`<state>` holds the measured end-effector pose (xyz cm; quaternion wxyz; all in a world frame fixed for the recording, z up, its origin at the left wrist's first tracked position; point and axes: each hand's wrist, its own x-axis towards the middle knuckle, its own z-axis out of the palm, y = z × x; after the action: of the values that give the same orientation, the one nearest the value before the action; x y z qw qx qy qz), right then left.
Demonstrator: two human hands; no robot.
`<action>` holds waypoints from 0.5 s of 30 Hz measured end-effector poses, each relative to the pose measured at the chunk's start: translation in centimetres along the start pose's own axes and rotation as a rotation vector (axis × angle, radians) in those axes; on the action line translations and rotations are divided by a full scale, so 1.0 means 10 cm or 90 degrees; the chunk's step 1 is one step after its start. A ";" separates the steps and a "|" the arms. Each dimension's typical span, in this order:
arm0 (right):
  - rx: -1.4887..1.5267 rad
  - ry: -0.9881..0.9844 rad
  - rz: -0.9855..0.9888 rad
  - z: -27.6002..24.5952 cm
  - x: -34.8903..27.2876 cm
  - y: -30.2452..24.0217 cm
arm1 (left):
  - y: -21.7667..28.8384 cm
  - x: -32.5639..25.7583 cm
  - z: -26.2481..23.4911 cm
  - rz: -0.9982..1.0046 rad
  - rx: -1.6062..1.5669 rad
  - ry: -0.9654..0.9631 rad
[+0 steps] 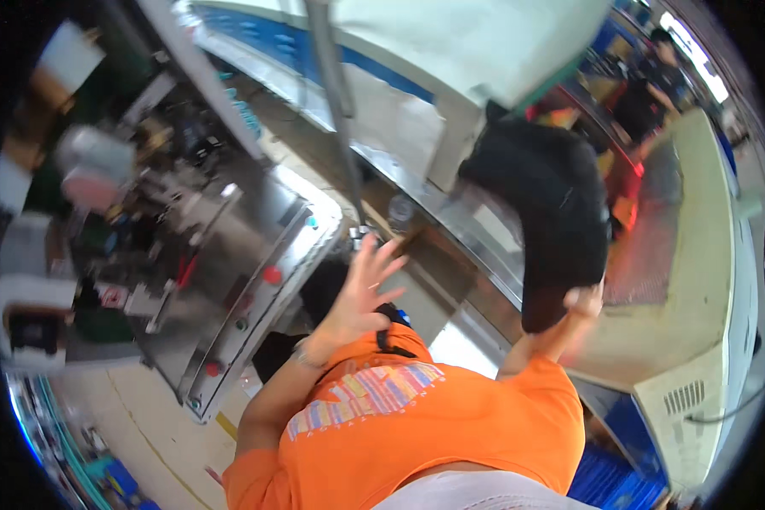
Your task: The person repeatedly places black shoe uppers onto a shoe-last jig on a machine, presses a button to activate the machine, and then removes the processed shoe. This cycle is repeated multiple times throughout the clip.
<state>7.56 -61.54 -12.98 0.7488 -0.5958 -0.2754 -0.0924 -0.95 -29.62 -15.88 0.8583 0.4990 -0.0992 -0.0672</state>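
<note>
My left hand (365, 293) is raised in front of my orange shirt, fingers spread, holding nothing. It is close to the lower end of a thin metal pole (342, 127). On the right, my right hand (585, 303) is closed at the lower edge of a large, dark, limp piece that looks like black cloth (561, 195). The piece hangs bent, wide at the top and narrow below, and hides part of the metal ledge behind it. Blur keeps its exact kind from showing.
A metal machine table (255, 221) with red buttons stands at left. A white and blue machine housing (484, 42) fills the top. At right is a cream machine cover (697, 255) beside a red-lit area. Another person (654, 81) in dark clothes is at the far right.
</note>
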 end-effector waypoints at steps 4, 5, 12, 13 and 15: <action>0.224 -0.405 0.007 0.97 0.22 0.30 | 0.03 0.10 -0.11 0.211 0.077 0.088; 0.296 -0.360 0.152 1.23 0.23 0.30 | 0.05 0.10 -0.19 0.240 0.072 0.149; 0.520 -0.271 0.420 2.67 0.74 0.37 | 1.06 -0.22 -0.34 0.481 0.117 0.364; 0.515 -0.277 0.456 2.77 0.81 0.33 | 1.09 -0.30 -0.40 0.483 0.127 0.402; 0.503 -0.290 0.530 2.96 0.95 0.27 | 1.16 -0.46 -0.53 0.486 0.145 0.481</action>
<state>7.74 -31.09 -6.20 0.8083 -0.3359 -0.1865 0.4461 -3.96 -18.41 -8.82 0.7382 0.5070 0.0351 0.4437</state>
